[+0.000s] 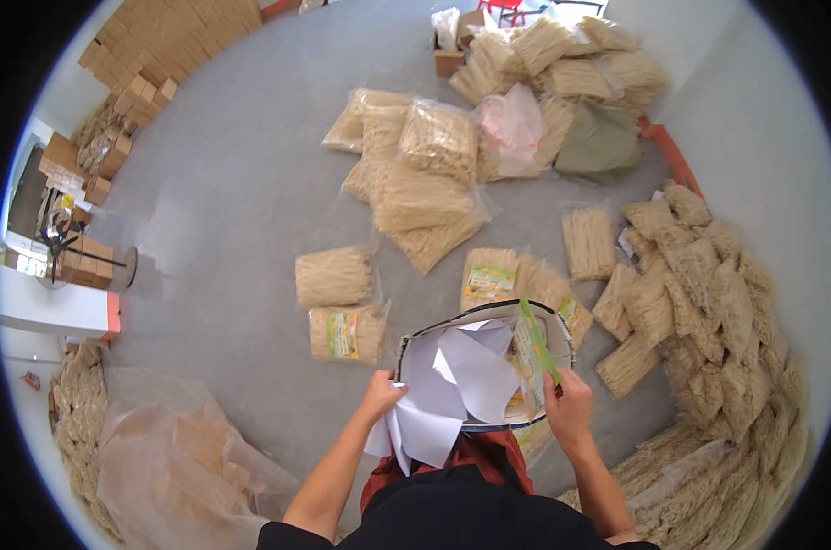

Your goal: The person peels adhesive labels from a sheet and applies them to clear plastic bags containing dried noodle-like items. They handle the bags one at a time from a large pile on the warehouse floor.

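Observation:
In front of my body is a white open-topped bag [558,327] with a dark rim. White paper sheets [475,371] fill its left part, and some hang over the near rim. My left hand [383,396] is closed at the left rim, pinching the edge of a white sheet; whether it also grips the rim is unclear. On the right, my right hand [570,403] is closed on the end of a green printed label [532,341], which stands up along the inside of the bag. More yellow-green labels lie partly hidden beneath it.
Clear packs of pale dried sticks [335,277] lie on the grey floor ahead, some with green labels. Larger piles [425,174] stand farther off, and a heap [700,293] lines the right wall. Plastic sheeting [177,449] covers something at left; stacked cartons [172,37] stand far left.

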{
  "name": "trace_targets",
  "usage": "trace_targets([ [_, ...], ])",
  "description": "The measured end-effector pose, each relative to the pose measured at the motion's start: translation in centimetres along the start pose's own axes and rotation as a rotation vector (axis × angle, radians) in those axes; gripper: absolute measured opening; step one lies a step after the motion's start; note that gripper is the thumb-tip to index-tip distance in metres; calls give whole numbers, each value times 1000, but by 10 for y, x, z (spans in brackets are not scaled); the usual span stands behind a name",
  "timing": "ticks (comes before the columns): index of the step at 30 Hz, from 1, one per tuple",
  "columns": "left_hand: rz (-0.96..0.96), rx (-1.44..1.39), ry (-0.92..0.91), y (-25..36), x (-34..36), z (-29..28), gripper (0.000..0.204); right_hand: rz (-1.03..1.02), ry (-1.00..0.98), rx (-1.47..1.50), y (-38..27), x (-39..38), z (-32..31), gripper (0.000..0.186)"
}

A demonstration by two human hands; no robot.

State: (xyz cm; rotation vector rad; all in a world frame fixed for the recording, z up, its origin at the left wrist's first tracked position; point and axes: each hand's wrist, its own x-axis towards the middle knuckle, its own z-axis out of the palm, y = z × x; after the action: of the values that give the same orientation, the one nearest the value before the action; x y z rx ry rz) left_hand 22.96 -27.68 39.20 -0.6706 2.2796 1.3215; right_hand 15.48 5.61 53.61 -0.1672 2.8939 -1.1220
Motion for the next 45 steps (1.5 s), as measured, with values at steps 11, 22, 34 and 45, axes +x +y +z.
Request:
trace_targets([
  [11,124,-63,-83,48,25,-41,30,-1,234,72,-47,-31,-17,12],
  [22,90,-55,-229,28,60,-48,28,-24,370,-48,-50,-25,-9,13],
  [34,67,2,-303,49,90,-31,25,187,399,-115,-34,-57,2,18],
  [45,6,82,-254,51,99,12,51,113,334,-49,14,-41,-38,12],
])
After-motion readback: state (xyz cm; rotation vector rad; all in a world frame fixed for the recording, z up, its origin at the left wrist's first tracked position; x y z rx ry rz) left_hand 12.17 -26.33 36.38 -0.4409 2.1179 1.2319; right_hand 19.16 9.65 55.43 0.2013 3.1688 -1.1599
